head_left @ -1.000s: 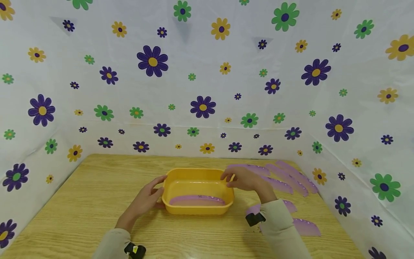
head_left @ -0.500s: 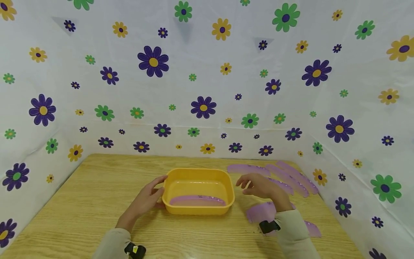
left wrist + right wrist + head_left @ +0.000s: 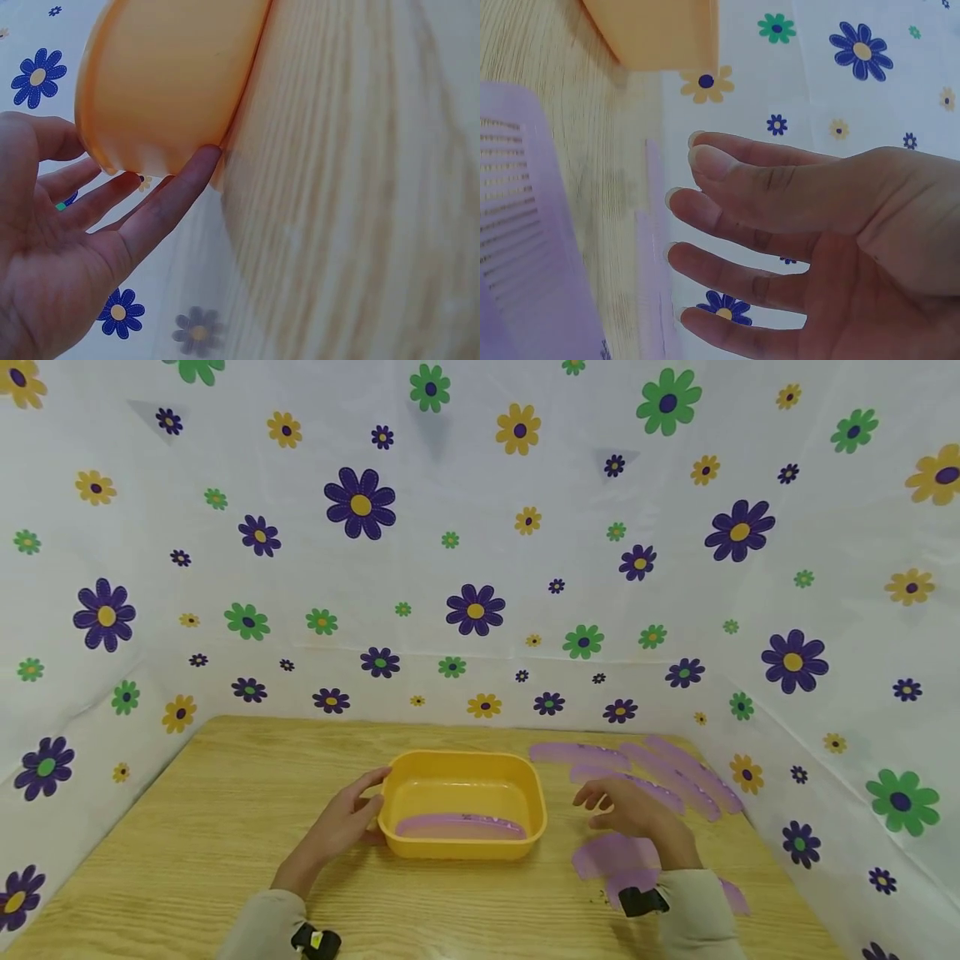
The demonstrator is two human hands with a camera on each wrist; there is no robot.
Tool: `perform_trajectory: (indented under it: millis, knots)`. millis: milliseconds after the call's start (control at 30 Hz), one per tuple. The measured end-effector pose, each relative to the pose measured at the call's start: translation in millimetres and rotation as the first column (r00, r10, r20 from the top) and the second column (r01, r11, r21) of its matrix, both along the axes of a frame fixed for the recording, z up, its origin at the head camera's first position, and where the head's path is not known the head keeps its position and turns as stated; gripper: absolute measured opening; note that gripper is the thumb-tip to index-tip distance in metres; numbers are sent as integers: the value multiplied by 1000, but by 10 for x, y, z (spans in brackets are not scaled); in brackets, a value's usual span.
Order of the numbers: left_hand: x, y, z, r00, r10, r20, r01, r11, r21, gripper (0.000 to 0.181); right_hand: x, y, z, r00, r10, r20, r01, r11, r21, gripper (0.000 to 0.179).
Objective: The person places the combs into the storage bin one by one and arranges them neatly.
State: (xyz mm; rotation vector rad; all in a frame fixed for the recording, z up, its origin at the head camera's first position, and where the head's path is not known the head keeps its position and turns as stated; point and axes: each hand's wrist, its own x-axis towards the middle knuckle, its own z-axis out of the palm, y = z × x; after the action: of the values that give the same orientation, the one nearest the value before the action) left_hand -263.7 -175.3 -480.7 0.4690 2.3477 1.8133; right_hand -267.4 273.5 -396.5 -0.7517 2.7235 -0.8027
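A yellow plastic tub [image 3: 461,850] sits on the table, and one purple comb [image 3: 459,831] lies inside it along the near wall. At the tub's left end my left hand [image 3: 341,822] rests its fingertips against the outside; in the left wrist view these fingers are spread and lightly bent. My right hand [image 3: 633,814] hovers right of the tub with loosely bent fingers, holding nothing. Beneath it are purple combs [image 3: 611,853], partly hidden by the hand and sleeve. The right wrist view shows a wide comb [image 3: 555,247] with its teeth, apart from the fingers.
Several more purple combs [image 3: 576,753] lie fanned out at the table's back right. Another comb [image 3: 735,897] shows beyond the right sleeve. The wooden table [image 3: 247,785] meets a flower-printed white cloth [image 3: 420,552] behind and at both sides.
My right hand has moved from the tub's right rim to the right and slightly nearer, over the combs. My left hand and the tub have stayed in place.
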Motion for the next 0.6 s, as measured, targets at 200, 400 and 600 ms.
perform_trajectory:
  millis: [200,400,600]
  knots:
    - [21,0,12,1000,7,18,-7,1000,2,52,-11,143,-32,999,-33,20,33,999,10,27]
    - [21,-20,56,1000,11,23,-11,1000,-13,53,-72,216,-122,999,-29,43,29,1000,2,26]
    - [2,-18,32,1000,-3,16,3,1000,-5,52,-103,311,-203,998,-54,24,53,998,21,22]
